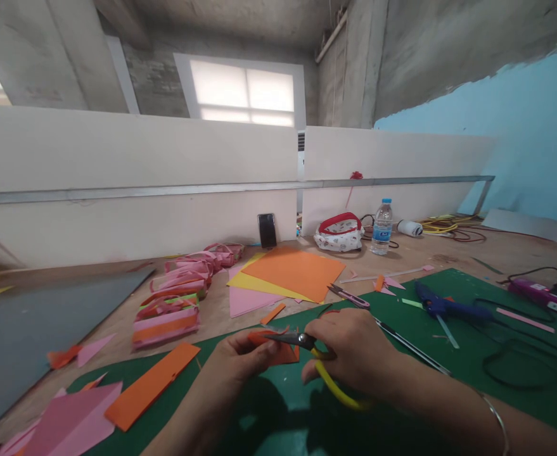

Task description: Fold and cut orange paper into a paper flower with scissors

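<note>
Ok so, clock face centred on the scissors (305, 340), 12 being straight ahead. They're right over the green mat (459, 282), in the right hand (354, 348), with that hand's fingers curled around the yellow handles. The left hand (244, 354) is at 9 o'clock, thumb and fingers pinching an orange piece (285, 356). The blades lie across that piece, tips up by the left fingers; can't tell if they're fully closed. There's a thin bracelet (497, 421) on the right arm, btw.

Around that: an orange strip (152, 386) between 8 and 9, with pink paper (73, 415) further out the same way. Row of pink bundles (178, 285) at 10. Phone (267, 230) propped on the white panel at 11, and orange, yellow and pink sheets (297, 272) overlapping at 12. Bottle (381, 231) at 1, with the pouch (339, 234) just left of it. Snips (358, 301) near 2, blue glue gun (449, 308) between 2 and 3, pen (411, 347) at 3.
</note>
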`<action>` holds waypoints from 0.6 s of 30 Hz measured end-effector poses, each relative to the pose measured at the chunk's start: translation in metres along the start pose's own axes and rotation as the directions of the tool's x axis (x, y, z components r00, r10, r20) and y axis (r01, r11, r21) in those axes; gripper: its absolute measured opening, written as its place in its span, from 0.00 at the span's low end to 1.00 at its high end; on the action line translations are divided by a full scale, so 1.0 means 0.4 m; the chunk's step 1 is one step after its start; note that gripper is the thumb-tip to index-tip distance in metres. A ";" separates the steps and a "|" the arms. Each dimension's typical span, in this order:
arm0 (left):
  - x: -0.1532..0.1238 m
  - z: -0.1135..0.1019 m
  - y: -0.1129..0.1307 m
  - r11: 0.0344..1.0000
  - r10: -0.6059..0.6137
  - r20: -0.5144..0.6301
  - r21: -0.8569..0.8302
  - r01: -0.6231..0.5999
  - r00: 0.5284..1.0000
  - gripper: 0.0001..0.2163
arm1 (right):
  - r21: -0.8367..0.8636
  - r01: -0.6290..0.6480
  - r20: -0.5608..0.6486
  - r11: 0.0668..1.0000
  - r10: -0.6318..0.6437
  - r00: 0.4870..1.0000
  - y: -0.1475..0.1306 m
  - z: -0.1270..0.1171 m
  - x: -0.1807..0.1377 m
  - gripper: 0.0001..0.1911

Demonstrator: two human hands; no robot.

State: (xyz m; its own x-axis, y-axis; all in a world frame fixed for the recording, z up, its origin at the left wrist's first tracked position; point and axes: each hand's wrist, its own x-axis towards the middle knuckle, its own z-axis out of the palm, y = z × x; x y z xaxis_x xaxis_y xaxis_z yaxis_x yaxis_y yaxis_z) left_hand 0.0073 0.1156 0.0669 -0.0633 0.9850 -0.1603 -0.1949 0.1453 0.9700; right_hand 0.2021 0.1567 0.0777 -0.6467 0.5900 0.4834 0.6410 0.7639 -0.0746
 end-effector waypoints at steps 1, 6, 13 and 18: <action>-0.001 0.001 0.001 1.000 -0.003 0.003 0.000 0.003 1.000 0.10 | -0.007 0.005 0.005 1.000 -0.005 1.000 0.002 -0.002 0.000 0.25; -0.004 0.004 0.006 1.000 -0.002 -0.021 0.022 0.002 1.000 0.11 | -0.037 0.028 0.035 0.999 -0.026 0.999 0.008 -0.007 0.002 0.26; -0.007 0.004 0.012 0.999 0.014 0.006 0.045 -0.014 1.000 0.10 | -0.049 0.050 0.055 0.998 -0.047 0.997 0.011 -0.012 0.002 0.27; 0.000 -0.001 0.006 0.998 0.021 0.012 0.052 -0.022 1.000 0.09 | -0.068 0.070 0.056 0.995 -0.066 0.996 0.013 -0.016 0.002 0.27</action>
State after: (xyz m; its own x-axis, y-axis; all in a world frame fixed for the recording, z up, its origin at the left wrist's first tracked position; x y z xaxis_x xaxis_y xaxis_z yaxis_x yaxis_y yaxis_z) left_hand 0.0064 0.1159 0.0691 -0.0554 0.9890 -0.1375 -0.1421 0.1285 0.9815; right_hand 0.2074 0.1595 0.0833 -0.7097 0.5521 0.4377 0.6212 0.7834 0.0191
